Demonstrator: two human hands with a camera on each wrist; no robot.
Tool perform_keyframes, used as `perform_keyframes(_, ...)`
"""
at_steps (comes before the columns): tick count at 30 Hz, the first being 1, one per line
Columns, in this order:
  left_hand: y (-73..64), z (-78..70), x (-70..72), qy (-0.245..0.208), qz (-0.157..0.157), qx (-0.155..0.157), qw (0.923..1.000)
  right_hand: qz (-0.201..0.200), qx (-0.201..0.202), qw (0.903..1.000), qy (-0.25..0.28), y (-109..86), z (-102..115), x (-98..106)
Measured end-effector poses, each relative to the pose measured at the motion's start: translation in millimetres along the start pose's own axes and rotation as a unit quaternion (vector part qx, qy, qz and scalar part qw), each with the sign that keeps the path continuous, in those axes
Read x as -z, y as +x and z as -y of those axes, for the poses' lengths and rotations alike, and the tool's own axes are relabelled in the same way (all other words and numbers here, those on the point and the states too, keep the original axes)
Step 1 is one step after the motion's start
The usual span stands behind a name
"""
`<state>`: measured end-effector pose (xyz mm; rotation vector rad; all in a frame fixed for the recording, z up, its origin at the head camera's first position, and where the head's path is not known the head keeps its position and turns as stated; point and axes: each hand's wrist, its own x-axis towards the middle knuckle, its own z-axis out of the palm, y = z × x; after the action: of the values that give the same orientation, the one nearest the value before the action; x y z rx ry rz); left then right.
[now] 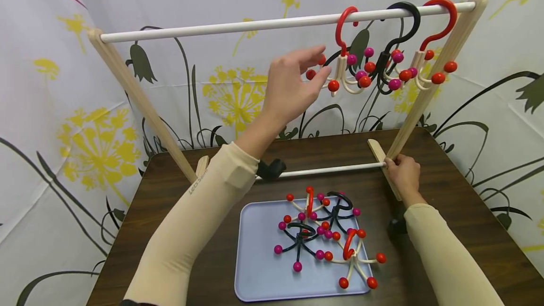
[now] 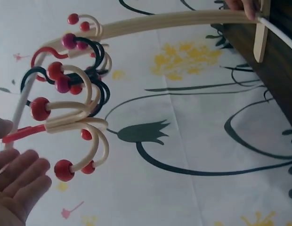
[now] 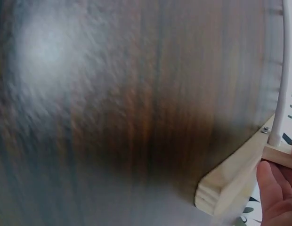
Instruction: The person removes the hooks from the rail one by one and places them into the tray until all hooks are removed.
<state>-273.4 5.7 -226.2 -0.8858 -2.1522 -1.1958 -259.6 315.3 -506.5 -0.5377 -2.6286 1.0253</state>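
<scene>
- I stand at a dark wooden table (image 1: 446,188) with a white curtain (image 1: 63,107) hung round it, printed with yellow flower heads and dark stems.
- A wooden rack (image 1: 442,70) stands on the table: slanted side legs, a white top rail (image 1: 238,25) and a thinner white lower rail (image 1: 327,170).
- Near me on the table lies a pale blue tray (image 1: 259,268) holding a tangle of bead-tipped hook hangers (image 1: 327,235), some black, some cream, with red and magenta balls.
- Three hangers hang from the right part of the top rail: a red-hooked cream hanger (image 1: 346,67) nearest my raised hand, a black hanger (image 1: 393,46) in the middle, and another red-hooked one (image 1: 433,46) by the right leg.
- My left hand (image 1: 293,84) is lifted beside the nearest hanging hanger, fingers straight and relaxed, holding nothing. From the head view my fingertips sit right at its red balls; the left wrist view shows my fingers (image 2: 23,172) just beside a red ball (image 2: 64,170), and I cannot tell whether they touch.
- My right hand (image 1: 403,174) grips the foot of the rack's right leg, fingers curled round the wood where the lower rail joins it.
</scene>
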Motion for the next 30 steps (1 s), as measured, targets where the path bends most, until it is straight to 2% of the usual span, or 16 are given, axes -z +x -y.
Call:
perform_keyframes(5, 19.5, 1.0, -14.0, 0.083, 0.057, 0.006, 0.9949, 0.019, -0.005, 0.9997, -0.013, 2.1, 1.5, 2.4)
perform_keyframes(8, 25.4, 3.1, -20.8, 0.105, 0.066, 0.016, 0.9922, 0.027, -0.003, 0.9995, -0.019, 2.9, 3.4, 3.2)
perform_keyframes(13, 29.1, 5.8, -26.8, 0.109, 0.063, 0.028, 0.9917, 0.03, -0.001, 0.9994, -0.016, 2.0, 6.0, 3.6)
perform_keyframes(20, 30.4, 8.2, -31.9, 0.103, 0.061, 0.049, 0.9916, 0.0, 0.01, 0.9999, -0.007, -1.2, 4.0, 1.7)
perform_keyframes(27, 36.2, 7.9, -33.4, 0.139, 0.081, 0.084, 0.9835, 0.003, 0.001, 1.0, -0.005, -1.1, 2.3, 1.6)
perform_keyframes(30, 38.6, 6.7, -34.4, 0.14, 0.089, 0.098, 0.9813, 0.003, 0.003, 1.0, -0.007, -1.1, 2.0, 1.7)
